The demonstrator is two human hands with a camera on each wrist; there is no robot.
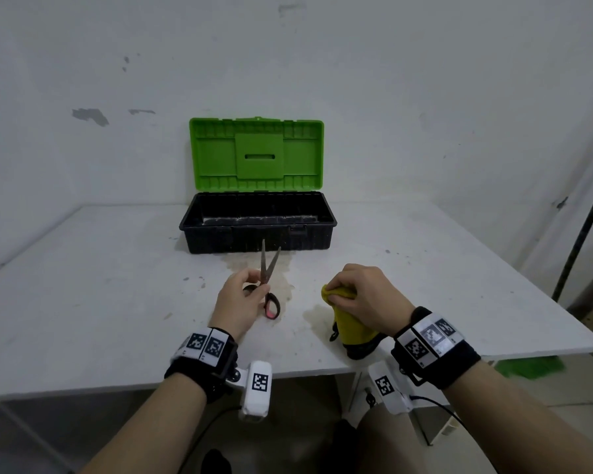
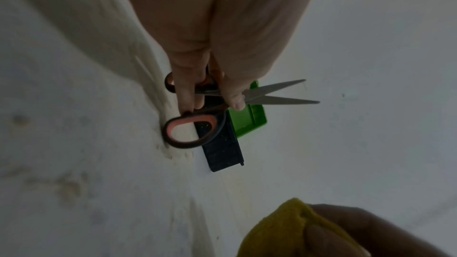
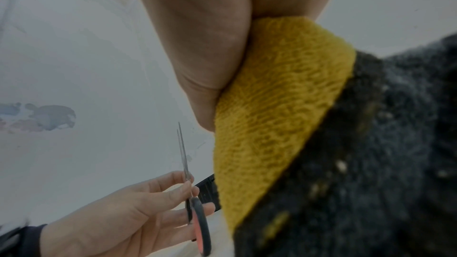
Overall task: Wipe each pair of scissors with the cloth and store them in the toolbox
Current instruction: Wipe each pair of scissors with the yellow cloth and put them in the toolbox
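While left hand (image 1: 235, 304) grips scissors (image 1: 269, 278) — blades parted — right hand (image 1: 367, 294) clutches cloth (image 1: 351, 323) near tabletop's front edge; toolbox (image 1: 257, 222) open at back edge.

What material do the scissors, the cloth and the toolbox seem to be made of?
Scissors: dull grey blades, likely steel; black handles with an orange lining, probably plastic or rubber.
Cloth: yellow looped pile with a dark fuzzy part, seemingly terry or microfibre.
Toolbox: ribbed, moulded black base and glossy green lid, apparently hard plastic.

Right hand (image 3: 210, 46) grips yellow cloth (image 3: 277, 95); left hand (image 3: 118, 218) holds scissors (image 3: 197, 220)
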